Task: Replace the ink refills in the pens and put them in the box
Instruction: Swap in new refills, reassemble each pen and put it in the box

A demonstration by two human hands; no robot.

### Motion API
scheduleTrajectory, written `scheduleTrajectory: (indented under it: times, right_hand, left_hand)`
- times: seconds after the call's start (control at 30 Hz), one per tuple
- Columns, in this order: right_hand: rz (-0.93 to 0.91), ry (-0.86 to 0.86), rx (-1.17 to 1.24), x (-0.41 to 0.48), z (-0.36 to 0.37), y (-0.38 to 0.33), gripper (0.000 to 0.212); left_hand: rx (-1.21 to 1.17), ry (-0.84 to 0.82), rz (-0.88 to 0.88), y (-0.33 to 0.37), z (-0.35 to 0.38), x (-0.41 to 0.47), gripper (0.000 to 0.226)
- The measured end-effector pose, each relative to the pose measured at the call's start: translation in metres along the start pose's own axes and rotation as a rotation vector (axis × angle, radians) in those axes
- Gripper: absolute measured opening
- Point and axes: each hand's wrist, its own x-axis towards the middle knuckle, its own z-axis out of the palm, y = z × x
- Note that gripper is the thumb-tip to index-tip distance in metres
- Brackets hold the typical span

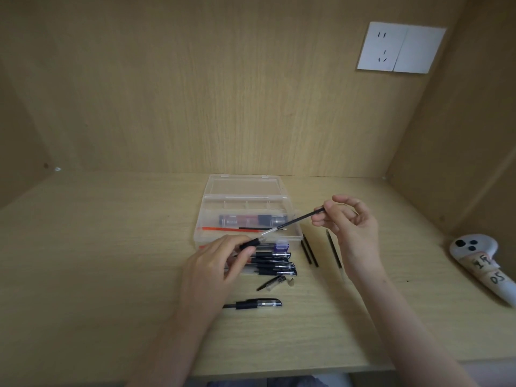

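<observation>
The left grip [215,263] holds a pen barrel [251,243] over a row of pens [279,265] on the table [111,247]; the right grip [349,219] pinches the black refill [296,220] running into it; the open clear box [206,195] lies behind; loose refills [308,251] lie beside.

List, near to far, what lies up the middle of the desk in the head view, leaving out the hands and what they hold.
Lone pen → open barrel → row of pens → box → wall socket.
</observation>
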Motion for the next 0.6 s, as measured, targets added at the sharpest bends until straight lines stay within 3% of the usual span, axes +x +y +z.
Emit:
scheduleTrajectory:
  times: [0.6]
  right_hand:
    - [-0.002, 0.002, 0.031, -0.0036, -0.0017, 0.0022, 0.011]
  left_hand:
    - [-0.020, -0.004, -0.015, -0.0015, -0.0006, -0.0001, 0.026]
